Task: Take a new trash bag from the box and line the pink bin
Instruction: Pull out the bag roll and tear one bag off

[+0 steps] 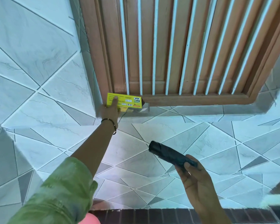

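Left hand [111, 109]: stretched out to the window ledge, fingers and thumb wrapped round the yellow trash bag box [126, 101].
Box: on the tiled ledge [200, 109], against the wooden window frame [192, 98].
Right hand [196, 177]: grips a rolled black trash bag [168, 155] by one end.
Pink bin [90, 219]: only a sliver at the bottom edge.
Sleeve [60, 196]: green, on the left arm.

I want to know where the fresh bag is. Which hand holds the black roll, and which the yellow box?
The right hand grips the black roll over the floor; the left hand holds the yellow box on the window ledge.
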A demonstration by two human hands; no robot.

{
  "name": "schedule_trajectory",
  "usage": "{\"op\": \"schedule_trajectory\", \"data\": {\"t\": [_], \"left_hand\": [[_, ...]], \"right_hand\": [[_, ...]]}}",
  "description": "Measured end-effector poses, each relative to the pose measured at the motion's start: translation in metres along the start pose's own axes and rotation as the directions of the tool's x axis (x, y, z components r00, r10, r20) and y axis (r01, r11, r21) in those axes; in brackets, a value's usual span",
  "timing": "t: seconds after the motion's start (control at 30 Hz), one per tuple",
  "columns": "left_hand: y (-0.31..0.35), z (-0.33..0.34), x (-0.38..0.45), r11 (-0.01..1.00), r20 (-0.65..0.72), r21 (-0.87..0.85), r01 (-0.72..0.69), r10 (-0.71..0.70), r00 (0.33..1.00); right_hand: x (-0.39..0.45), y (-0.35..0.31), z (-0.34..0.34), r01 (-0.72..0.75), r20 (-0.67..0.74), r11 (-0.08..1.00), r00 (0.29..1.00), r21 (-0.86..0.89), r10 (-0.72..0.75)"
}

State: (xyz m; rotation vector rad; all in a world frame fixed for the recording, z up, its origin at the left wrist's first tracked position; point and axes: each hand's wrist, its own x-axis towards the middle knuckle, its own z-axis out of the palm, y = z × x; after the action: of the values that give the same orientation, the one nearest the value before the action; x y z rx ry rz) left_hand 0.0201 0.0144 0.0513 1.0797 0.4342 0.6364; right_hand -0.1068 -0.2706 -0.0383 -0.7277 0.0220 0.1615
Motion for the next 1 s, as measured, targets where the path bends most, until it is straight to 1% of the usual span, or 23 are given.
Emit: {"op": "schedule_trajectory", "data": {"t": [0.03, 0.1, 0.13, 0.2, 0.27, 0.33, 0.37, 0.47, 0.57, 0.6, 0.67, 0.73, 0.8, 0.83, 0.87, 0.9, 0.93, 0.97, 1.0], "left_hand": [[-0.006, 0.008, 0.015, 1.000, 0.001, 0.024, 0.011, -0.011, 1.000], [-0.035, 0.017, 0.058, 0.993, -0.038, 0.119, 0.026, -0.022, 0.999], [-0.043, 0.022, 0.067, 0.985, -0.054, 0.170, 0.024, -0.015, 0.998], [-0.035, 0.032, 0.051, 0.963, -0.081, 0.268, 0.030, -0.009, 0.997], [-0.028, 0.041, 0.039, 0.911, -0.160, 0.411, 0.034, 0.035, 0.986], [-0.033, 0.044, 0.041, 0.860, -0.229, 0.503, 0.081, 0.042, 0.972], [-0.035, 0.046, 0.042, 0.840, -0.226, 0.535, 0.093, 0.036, 0.973], [-0.039, 0.054, 0.042, 0.758, -0.125, 0.648, 0.076, 0.007, 0.992], [-0.045, 0.059, 0.041, 0.691, -0.019, 0.723, 0.002, 0.017, 1.000], [-0.046, 0.059, 0.040, 0.680, -0.004, 0.733, -0.013, 0.024, 1.000], [-0.047, 0.058, 0.038, 0.690, -0.007, 0.724, -0.021, 0.038, 0.999], [-0.045, 0.056, 0.030, 0.700, -0.034, 0.713, -0.040, 0.092, 0.995], [-0.041, 0.048, 0.011, 0.713, -0.041, 0.694, -0.106, 0.185, 0.982], [-0.039, 0.041, -0.003, 0.723, 0.002, 0.673, -0.158, 0.212, 0.977], [-0.038, 0.031, -0.018, 0.735, 0.092, 0.645, -0.209, 0.196, 0.976], [-0.037, 0.019, -0.036, 0.753, 0.216, 0.618, -0.225, 0.113, 0.970], [-0.038, 0.005, -0.057, 0.776, 0.347, 0.603, -0.187, -0.044, 0.937], [-0.036, -0.009, -0.081, 0.795, 0.460, 0.596, -0.115, -0.220, 0.860], [-0.036, -0.023, -0.103, 0.778, 0.531, 0.625, -0.063, -0.365, 0.764]], "right_hand": [[0.002, -0.001, 0.000, 0.009, -0.002, 1.000, 1.000, 0.005, -0.009], [0.002, -0.001, 0.003, 0.022, -0.031, 1.000, 0.999, 0.010, -0.022], [0.003, -0.001, 0.002, 0.014, -0.047, 1.000, 0.999, 0.006, -0.014], [0.005, -0.002, 0.002, -0.005, -0.094, 1.000, 0.996, 0.004, 0.005], [0.008, -0.004, -0.001, -0.028, -0.148, 1.000, 0.989, 0.011, 0.029], [0.008, -0.004, -0.002, -0.045, -0.167, 0.999, 0.985, 0.017, 0.047], [0.009, -0.004, -0.002, -0.053, -0.162, 0.998, 0.985, 0.019, 0.055], [0.009, -0.002, -0.001, -0.074, -0.168, 0.997, 0.983, 0.033, 0.078], [0.012, 0.000, -0.003, -0.086, -0.188, 0.995, 0.978, 0.050, 0.094], [0.011, 0.001, -0.003, -0.089, -0.202, 0.995, 0.974, 0.052, 0.098], [0.008, 0.002, -0.003, -0.109, -0.210, 0.993, 0.970, 0.053, 0.118], [0.005, 0.003, -0.002, -0.121, -0.213, 0.992, 0.969, 0.035, 0.126], [0.002, 0.004, 0.000, -0.111, -0.200, 0.994, 0.973, 0.019, 0.112], [0.001, 0.005, 0.002, -0.100, -0.188, 0.995, 0.977, 0.014, 0.101], [-0.001, 0.006, 0.003, -0.092, -0.176, 0.996, 0.980, 0.018, 0.093], [-0.002, 0.007, 0.004, -0.083, -0.152, 0.996, 0.985, 0.024, 0.085], [-0.005, 0.008, 0.006, -0.080, -0.132, 0.996, 0.988, 0.033, 0.084], [-0.007, 0.010, 0.006, -0.087, -0.106, 0.995, 0.990, 0.041, 0.091], [-0.009, 0.011, 0.007, -0.100, -0.090, 0.994, 0.991, 0.041, 0.104]]}}
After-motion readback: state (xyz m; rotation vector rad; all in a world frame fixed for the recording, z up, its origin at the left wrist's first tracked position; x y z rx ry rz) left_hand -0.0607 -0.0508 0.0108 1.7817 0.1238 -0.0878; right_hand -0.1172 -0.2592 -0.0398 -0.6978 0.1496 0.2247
